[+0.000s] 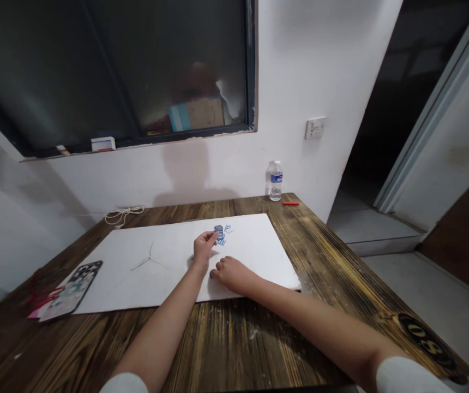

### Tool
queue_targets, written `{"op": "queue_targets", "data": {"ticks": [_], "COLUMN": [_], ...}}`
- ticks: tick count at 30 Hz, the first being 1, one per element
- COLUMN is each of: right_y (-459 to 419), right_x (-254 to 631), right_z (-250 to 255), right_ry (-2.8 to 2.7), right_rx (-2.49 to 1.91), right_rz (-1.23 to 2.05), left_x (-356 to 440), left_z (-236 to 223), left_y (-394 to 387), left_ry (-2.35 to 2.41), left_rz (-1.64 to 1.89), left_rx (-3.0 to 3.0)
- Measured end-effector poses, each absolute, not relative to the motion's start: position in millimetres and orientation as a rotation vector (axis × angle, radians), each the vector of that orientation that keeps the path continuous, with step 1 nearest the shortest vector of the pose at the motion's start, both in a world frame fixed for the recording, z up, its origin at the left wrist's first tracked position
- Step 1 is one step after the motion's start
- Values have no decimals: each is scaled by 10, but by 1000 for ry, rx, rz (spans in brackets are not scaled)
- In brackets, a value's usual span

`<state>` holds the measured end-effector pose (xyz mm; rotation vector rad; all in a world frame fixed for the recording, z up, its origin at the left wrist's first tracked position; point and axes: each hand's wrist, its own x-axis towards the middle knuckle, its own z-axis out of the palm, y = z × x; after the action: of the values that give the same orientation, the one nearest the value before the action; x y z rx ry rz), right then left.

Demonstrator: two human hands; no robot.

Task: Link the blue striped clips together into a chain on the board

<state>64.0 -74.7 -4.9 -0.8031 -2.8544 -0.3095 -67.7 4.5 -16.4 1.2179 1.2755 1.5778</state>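
My left hand (204, 246) is closed in a pinch, thumb and fingertips on a small stack of blue-and-grey striped pieces (218, 230); their kind is too small to tell. Beside the stack, a few loose blue-edged pieces (227, 229) lie on the white board (181, 240). Nearer to me, my right hand (233, 274) rests low over the board with its fingers curled. A dark blue bit (212, 275) shows at its fingertips, and the hand hides the rest of it. Thin dark lines (150, 258) branch across the board's left half.
A patterned phone case or phone (73, 289) lies on the board's left corner beside red strings (45, 299). At the back of the wooden table (226, 338) are a coiled white cable (123, 214), a water bottle (276, 183) and a red stick-like object (290, 203).
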Motion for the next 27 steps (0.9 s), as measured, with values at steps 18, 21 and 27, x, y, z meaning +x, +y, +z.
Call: {"op": "queue_targets", "data": {"ticks": [18,21,27], "right_y": [-687,-681,-686], "right_x": [647,644,648], "right_z": [-157,-185,-203], "right_ry": [-2778,-2735,-2655], "right_rx": [-779,-799,-909], "right_rz": [-277,-262,-139], "left_x": [-678,-677,-674], "left_z": [-147,-144,-137], "left_y": [32,34,40], "left_ry": [1248,1245,1248], "left_rz": [1584,1584,1573], "left_rx": [1205,1215,1213]}}
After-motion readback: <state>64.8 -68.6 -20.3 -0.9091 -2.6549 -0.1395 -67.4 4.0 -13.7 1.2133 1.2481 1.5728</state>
